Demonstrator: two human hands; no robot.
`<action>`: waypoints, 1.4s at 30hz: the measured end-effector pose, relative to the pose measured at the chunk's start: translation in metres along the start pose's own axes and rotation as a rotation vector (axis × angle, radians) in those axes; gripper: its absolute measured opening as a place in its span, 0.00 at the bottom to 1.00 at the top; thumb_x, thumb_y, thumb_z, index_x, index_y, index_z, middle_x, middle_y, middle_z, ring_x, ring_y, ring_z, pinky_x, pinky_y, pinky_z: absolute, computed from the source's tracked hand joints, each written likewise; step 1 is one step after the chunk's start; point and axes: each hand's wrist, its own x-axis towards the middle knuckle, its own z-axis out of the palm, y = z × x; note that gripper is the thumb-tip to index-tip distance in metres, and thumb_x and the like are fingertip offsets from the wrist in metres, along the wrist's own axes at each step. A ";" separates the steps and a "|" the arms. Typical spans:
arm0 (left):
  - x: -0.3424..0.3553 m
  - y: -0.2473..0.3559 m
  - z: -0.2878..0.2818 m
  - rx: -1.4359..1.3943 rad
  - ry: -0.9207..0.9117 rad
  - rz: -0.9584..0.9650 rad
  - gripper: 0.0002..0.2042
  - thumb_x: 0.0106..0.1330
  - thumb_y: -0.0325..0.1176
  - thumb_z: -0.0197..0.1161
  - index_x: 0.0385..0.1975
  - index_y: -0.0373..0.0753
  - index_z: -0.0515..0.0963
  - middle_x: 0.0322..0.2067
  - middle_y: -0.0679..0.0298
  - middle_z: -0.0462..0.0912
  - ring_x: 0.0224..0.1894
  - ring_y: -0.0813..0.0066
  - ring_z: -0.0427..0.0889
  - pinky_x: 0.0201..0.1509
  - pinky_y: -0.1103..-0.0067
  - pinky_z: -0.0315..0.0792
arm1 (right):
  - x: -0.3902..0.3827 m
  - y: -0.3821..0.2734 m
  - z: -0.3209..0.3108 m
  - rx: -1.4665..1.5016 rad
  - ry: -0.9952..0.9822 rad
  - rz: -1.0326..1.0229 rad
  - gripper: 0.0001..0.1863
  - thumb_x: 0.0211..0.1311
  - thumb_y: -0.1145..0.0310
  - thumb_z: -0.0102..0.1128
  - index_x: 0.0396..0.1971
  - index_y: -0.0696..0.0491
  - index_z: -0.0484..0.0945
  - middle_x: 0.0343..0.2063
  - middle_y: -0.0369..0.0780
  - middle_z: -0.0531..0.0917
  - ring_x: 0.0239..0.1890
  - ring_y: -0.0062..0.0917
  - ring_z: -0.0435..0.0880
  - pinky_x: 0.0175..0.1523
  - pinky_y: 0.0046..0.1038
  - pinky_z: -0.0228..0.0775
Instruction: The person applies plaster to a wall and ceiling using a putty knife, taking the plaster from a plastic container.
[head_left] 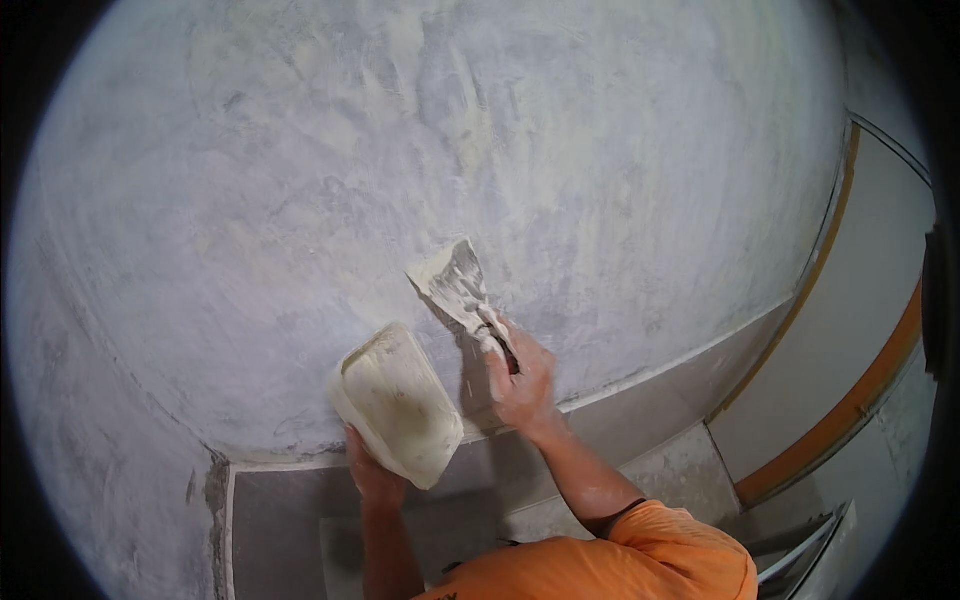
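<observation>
My right hand [524,382] is closed round the handle of a putty knife [456,283]. Its wide blade is smeared with pale filler and reaches up and left, against or very close to the plastered wall [300,190]. Lower and to the left, my left hand [374,470] grips a cream, rounded rectangular tray or shallow tub [400,408] from its near left side. Pale filler coats it, and most of the fingers are hidden behind it. The two tools are apart. White smears mark the fingers and forearm on the right.
Grey tiles [640,410] with a thin pale top edge run along the wall's foot. At the right stands a pale panel with an orange-brown border [850,440]. Some metal-edged pieces [808,555] lean at the lower right. A wall corner [212,455] lies at the lower left.
</observation>
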 end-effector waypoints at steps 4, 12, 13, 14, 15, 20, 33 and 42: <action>0.001 0.026 0.007 -0.029 0.159 -0.007 0.32 0.77 0.59 0.38 0.71 0.40 0.60 0.64 0.55 0.69 0.63 0.56 0.73 0.64 0.60 0.73 | -0.017 0.059 -0.030 -0.055 0.138 0.001 0.18 0.61 0.76 0.59 0.51 0.63 0.79 0.40 0.53 0.84 0.38 0.48 0.85 0.45 0.37 0.77; 0.046 0.068 -0.068 0.075 0.136 0.094 0.33 0.78 0.58 0.37 0.68 0.35 0.63 0.60 0.55 0.74 0.59 0.61 0.76 0.61 0.66 0.74 | -0.054 0.027 0.095 -0.191 -0.030 -0.014 0.19 0.58 0.75 0.64 0.50 0.63 0.80 0.35 0.52 0.82 0.32 0.46 0.82 0.37 0.37 0.75; 0.045 0.067 -0.073 0.100 0.047 0.106 0.33 0.78 0.57 0.36 0.69 0.34 0.61 0.62 0.54 0.71 0.62 0.60 0.73 0.64 0.66 0.71 | -0.026 0.022 0.093 -0.190 0.064 -0.136 0.18 0.58 0.75 0.63 0.50 0.62 0.80 0.34 0.52 0.81 0.31 0.46 0.81 0.36 0.37 0.74; 0.046 0.067 -0.078 0.127 -0.052 0.118 0.33 0.79 0.56 0.34 0.70 0.33 0.59 0.65 0.53 0.67 0.64 0.60 0.70 0.67 0.65 0.68 | -0.001 0.012 0.087 -0.206 0.092 -0.086 0.18 0.59 0.75 0.63 0.50 0.62 0.80 0.33 0.52 0.80 0.31 0.47 0.81 0.36 0.38 0.74; 0.050 0.063 -0.081 0.126 -0.051 0.115 0.33 0.79 0.56 0.34 0.70 0.33 0.59 0.65 0.53 0.67 0.64 0.60 0.70 0.67 0.65 0.68 | 0.019 0.003 0.079 -0.226 0.126 -0.040 0.19 0.59 0.75 0.62 0.51 0.61 0.80 0.32 0.52 0.79 0.31 0.47 0.80 0.35 0.40 0.73; 0.079 0.070 -0.091 0.386 -0.088 0.365 0.30 0.81 0.52 0.33 0.69 0.33 0.59 0.64 0.52 0.69 0.62 0.61 0.73 0.65 0.67 0.70 | 0.019 -0.019 0.091 -0.259 0.085 -0.098 0.21 0.61 0.72 0.60 0.55 0.61 0.78 0.32 0.51 0.80 0.33 0.48 0.81 0.37 0.42 0.75; 0.114 0.097 -0.045 0.383 -0.333 0.599 0.30 0.79 0.53 0.40 0.69 0.33 0.61 0.64 0.51 0.69 0.62 0.55 0.74 0.65 0.65 0.71 | 0.110 -0.078 0.071 -0.080 0.094 -0.044 0.22 0.63 0.72 0.57 0.59 0.57 0.76 0.36 0.54 0.81 0.35 0.48 0.81 0.42 0.42 0.74; 0.104 0.122 -0.048 -0.159 -0.195 0.011 0.34 0.77 0.58 0.40 0.73 0.36 0.56 0.69 0.54 0.62 0.69 0.55 0.66 0.71 0.63 0.63 | 0.084 -0.047 0.065 -0.349 0.122 0.150 0.24 0.63 0.72 0.55 0.60 0.58 0.76 0.33 0.55 0.84 0.35 0.35 0.86 0.43 0.35 0.75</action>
